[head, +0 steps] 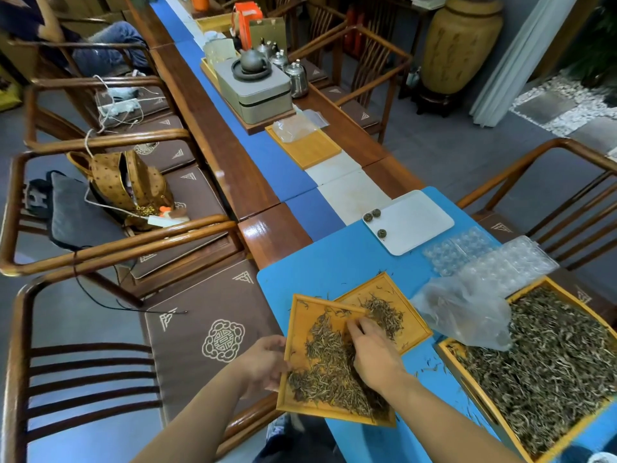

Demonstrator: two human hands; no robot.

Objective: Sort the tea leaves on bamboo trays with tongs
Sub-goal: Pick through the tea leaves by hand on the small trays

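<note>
A small bamboo tray (302,332) heaped with dry tea leaves (329,372) overhangs the near table edge. My left hand (263,360) grips its left rim. My right hand (374,354) rests on the leaves inside it, fingers bent at the tray's far edge; no tongs are visible. The far corner of this tray overlaps a second small bamboo tray (412,324) with a thinner scatter of leaves. At the right stands a large bamboo tray (467,382) full of tea leaves.
A crumpled clear plastic bag (464,312) lies on the large tray's near corner. Clear blister sheets (484,259) and a white tray (417,218) with three tea balls sit beyond. Wooden chairs flank the long table; a tea set stands further up.
</note>
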